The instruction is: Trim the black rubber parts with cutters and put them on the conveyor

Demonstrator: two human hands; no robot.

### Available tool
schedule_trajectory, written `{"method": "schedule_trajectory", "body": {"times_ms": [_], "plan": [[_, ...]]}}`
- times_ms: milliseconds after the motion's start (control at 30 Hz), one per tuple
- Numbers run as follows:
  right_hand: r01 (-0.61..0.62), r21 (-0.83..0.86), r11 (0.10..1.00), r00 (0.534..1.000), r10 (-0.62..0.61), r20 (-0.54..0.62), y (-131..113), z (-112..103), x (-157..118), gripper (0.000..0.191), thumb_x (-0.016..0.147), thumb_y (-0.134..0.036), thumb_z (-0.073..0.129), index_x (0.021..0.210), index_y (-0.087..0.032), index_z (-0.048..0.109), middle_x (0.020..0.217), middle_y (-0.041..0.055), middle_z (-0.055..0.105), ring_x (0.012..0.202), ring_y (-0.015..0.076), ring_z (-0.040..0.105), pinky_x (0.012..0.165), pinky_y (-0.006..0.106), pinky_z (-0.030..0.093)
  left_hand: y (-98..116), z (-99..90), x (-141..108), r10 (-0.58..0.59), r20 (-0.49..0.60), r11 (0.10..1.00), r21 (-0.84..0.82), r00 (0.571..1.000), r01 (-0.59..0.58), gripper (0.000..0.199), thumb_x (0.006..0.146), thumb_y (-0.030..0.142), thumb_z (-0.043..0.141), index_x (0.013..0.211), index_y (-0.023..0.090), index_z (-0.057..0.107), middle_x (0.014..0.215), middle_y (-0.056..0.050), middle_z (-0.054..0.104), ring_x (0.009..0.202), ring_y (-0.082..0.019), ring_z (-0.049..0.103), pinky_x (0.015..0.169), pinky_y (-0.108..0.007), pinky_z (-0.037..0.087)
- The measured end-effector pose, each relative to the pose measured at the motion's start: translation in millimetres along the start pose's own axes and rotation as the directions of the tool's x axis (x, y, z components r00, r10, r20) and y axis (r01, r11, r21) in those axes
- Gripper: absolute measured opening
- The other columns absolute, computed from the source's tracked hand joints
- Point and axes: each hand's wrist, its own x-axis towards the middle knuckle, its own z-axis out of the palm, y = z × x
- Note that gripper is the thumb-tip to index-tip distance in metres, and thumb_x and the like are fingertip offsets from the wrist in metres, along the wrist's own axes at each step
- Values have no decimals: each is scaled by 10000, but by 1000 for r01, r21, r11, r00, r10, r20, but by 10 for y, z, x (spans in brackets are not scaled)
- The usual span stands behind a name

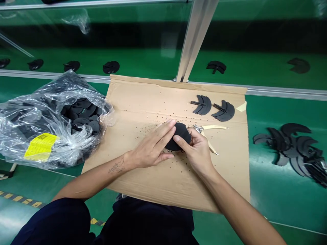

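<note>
A round black piece (181, 134) is held over the cardboard sheet (158, 187). My right hand (199, 149) grips its right side, thumb on top. My left hand (154, 144) lies flat against its left side, fingers stretched out and nearly together. Small black crumbs are scattered on the cardboard around both hands. Just beyond my right hand lie cutting pliers (213, 127) with pale yellow handles, spread apart and partly hidden by the hand. Two curved black parts (203, 104) with thin stems rest farther back on the cardboard.
A clear plastic bag (58, 119) full of black pieces, with a yellow label, stands at the left. Several curved black parts (291, 144) are piled on the green surface at the right. A metal post (195, 41) rises behind the cardboard. More black parts line the back.
</note>
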Motion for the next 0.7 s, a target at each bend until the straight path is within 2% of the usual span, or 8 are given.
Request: {"method": "schedule_trajectory", "body": {"times_ms": [100, 167, 233, 300, 400, 500, 600, 700], "plan": [[136, -105, 985, 991, -137, -1, 7, 1, -20, 380, 800, -514, 791, 727, -219, 564, 677, -36, 500, 621, 115, 452, 547, 238, 409, -19, -87, 20, -160, -98, 979, -142, 982, 146, 773, 980, 561, 550, 1595, 163, 303, 1503, -206, 524, 1410, -290, 522, 1147, -463, 498], [235, -189, 954, 972, -235, 19, 25, 9, -50, 325, 834, -456, 774, 736, -221, 572, 673, -35, 511, 618, 117, 465, 541, 237, 404, -31, -150, 42, -267, -91, 933, -272, 959, 234, 641, 953, 551, 610, 1466, 180, 509, 1278, -153, 684, 1180, -228, 667, 992, -373, 588], [317, -257, 913, 948, -309, 71, 45, 15, -85, 242, 868, -405, 749, 788, -225, 608, 685, -28, 562, 613, 122, 506, 543, 242, 422, -33, -198, 61, -297, -48, 894, -366, 954, 260, 451, 939, 480, 668, 1275, 179, 658, 1057, -95, 749, 956, -163, 712, 833, -281, 608], [393, -316, 864, 920, -364, 147, 57, 11, -113, 153, 904, -365, 712, 870, -229, 651, 718, -13, 637, 605, 128, 561, 545, 247, 452, -31, -225, 67, -279, -55, 888, -396, 959, 235, 317, 922, 385, 720, 1154, 170, 709, 953, -68, 754, 857, -132, 707, 763, -243, 598], [525, -403, 750, 851, -452, 267, 52, -18, -122, 86, 943, -278, 648, 992, -227, 696, 845, 26, 747, 694, 154, 681, 632, 263, 541, -38, -243, 52, -209, -90, 915, -368, 974, 163, 259, 925, 284, 724, 1150, 157, 712, 938, -69, 744, 852, -123, 700, 760, -239, 597], [618, -460, 638, 786, -514, 344, 47, -52, -105, 162, 956, -195, 601, 1065, -216, 719, 945, 63, 784, 816, 185, 743, 740, 295, 598, -56, -257, 31, -141, -76, 940, -322, 987, 110, 283, 943, 248, 695, 1211, 157, 692, 966, -78, 735, 887, -130, 698, 779, -258, 605], [660, -463, 592, 750, -551, 366, 63, -67, -94, 191, 949, -145, 604, 1089, -201, 721, 967, 82, 789, 841, 188, 757, 742, 292, 617, -62, -270, 29, -146, -74, 942, -317, 987, 115, 299, 931, 257, 712, 1217, 172, 693, 976, -76, 728, 903, -133, 701, 776, -257, 610], [681, -436, 588, 732, -566, 379, 86, -65, -98, 217, 938, -125, 611, 1106, -201, 724, 1016, 94, 793, 892, 198, 768, 775, 295, 634, -44, -277, 41, -166, -99, 930, -346, 981, 122, 315, 880, 288, 775, 1166, 170, 716, 968, -72, 733, 894, -130, 705, 773, -246, 610]]}}
